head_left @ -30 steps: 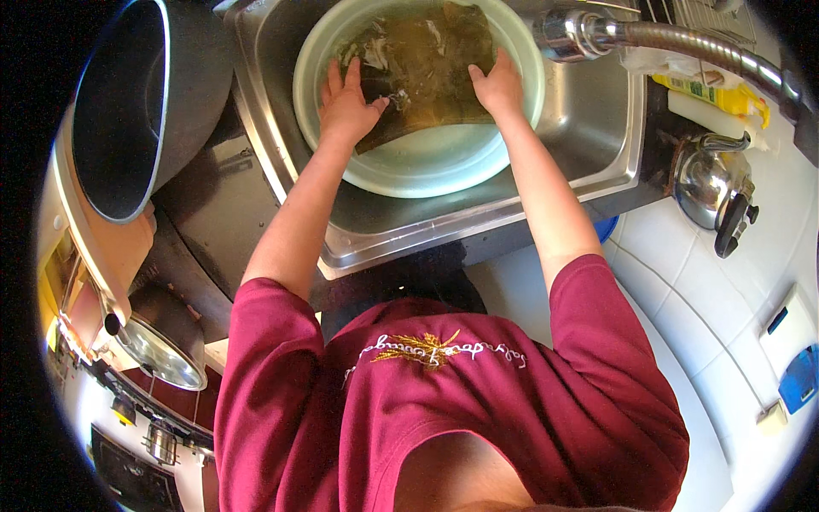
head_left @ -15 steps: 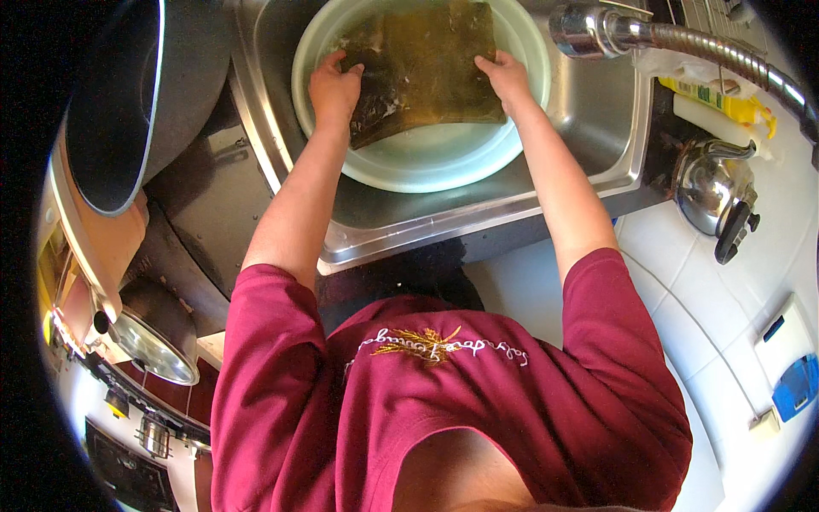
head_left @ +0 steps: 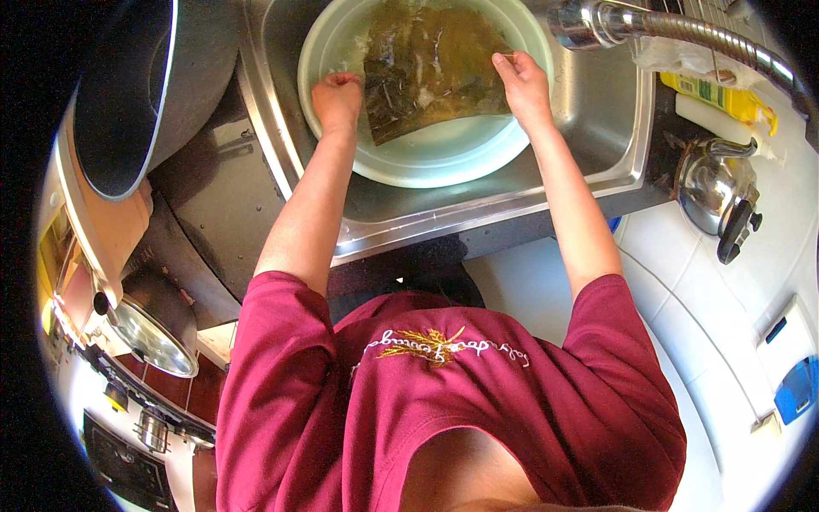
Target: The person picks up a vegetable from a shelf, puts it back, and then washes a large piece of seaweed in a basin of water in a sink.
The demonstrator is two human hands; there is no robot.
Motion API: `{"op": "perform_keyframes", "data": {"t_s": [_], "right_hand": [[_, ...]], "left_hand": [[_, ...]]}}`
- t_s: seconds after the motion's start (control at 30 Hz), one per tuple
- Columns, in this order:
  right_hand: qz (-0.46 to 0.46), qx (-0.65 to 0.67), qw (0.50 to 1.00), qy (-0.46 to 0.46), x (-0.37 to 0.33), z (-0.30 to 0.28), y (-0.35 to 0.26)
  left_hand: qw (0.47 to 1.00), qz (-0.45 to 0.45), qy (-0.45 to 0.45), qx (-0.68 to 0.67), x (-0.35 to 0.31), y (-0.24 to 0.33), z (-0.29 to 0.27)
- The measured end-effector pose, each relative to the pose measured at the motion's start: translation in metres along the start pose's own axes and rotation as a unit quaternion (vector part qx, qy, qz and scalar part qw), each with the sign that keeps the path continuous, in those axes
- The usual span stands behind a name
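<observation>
Looks down past a maroon shirt (head_left: 444,392) at a metal sink (head_left: 589,111) in the upper middle of the frame. Holds, within that sink, a round pale green basin (head_left: 409,169) of water, and in it a broad, thin brown sheet (head_left: 448,72), wet and mottled darker toward its lower left. Lies between two bare hands: to the right of the left hand's fingers and to the left of the right hand's. Looks nearly square, with no clear long axis; slopes up toward the right along its lower edge. Seems nearer to the right hand (head_left: 527,88), thumb and forefinger close together at the sheet's right edge; cannot tell whether pinching it. Just beside the left edge, the left hand (head_left: 336,102), fingers curled inward with tips hidden; cannot tell whether gripping anything. Includes a large dark pot (head_left: 200,94) at upper left, on or above the dark desk (head_left: 220,183), a chrome faucet (head_left: 584,24) at upper right, and a shiny kettle (head_left: 708,183) below it, toward the right.
</observation>
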State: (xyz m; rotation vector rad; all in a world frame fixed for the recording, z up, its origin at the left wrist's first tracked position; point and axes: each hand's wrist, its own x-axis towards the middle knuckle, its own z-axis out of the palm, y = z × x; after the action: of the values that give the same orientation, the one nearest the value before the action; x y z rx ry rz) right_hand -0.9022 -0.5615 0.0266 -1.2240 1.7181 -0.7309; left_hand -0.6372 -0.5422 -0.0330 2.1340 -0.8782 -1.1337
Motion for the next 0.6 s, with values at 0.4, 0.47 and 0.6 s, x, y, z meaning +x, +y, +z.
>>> {"op": "perform_keyframes", "data": {"t_s": [0.4, 0.47, 0.6], "right_hand": [[-0.055, 0.189, 0.977, -0.080, -0.064, -0.019, -0.082], [-0.040, 0.212, 0.971, -0.107, -0.071, -0.026, -0.087], [-0.009, 0.241, 0.957, -0.163, -0.075, -0.038, -0.081]], "left_hand": [[0.978, 0.035, -0.133, -0.155, -0.008, 0.050, 0.015], [0.976, 0.061, -0.159, -0.139, 0.000, 0.052, 0.020], [0.938, -0.048, -0.303, -0.161, 0.002, 0.046, 0.027]]}}
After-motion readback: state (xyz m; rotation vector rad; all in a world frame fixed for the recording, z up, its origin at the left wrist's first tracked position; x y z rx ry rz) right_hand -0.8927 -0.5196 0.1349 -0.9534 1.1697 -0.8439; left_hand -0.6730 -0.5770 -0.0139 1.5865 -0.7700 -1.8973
